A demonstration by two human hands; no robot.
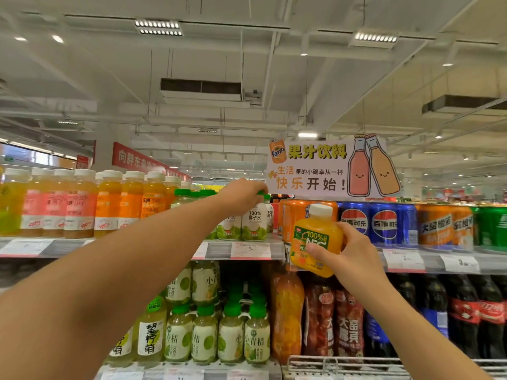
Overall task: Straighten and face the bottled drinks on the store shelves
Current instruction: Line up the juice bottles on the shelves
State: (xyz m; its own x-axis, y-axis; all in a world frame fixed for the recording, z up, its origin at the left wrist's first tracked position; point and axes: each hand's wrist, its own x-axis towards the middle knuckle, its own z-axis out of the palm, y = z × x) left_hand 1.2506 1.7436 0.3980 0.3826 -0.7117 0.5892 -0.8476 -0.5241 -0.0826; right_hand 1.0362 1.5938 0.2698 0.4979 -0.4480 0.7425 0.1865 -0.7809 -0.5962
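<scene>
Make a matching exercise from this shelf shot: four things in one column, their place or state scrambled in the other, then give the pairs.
Things
1. NFC orange juice bottle
2. coconut water bottle
3. Pepsi cans
4. fruit drink sign

Places or states
A. standing on the top shelf, right of the orange cans
B. held off the shelf in the right hand
C. mounted above the top shelf
D. gripped at its green cap by the left hand

Pairs: 1-B, 2-D, 3-A, 4-C
</scene>
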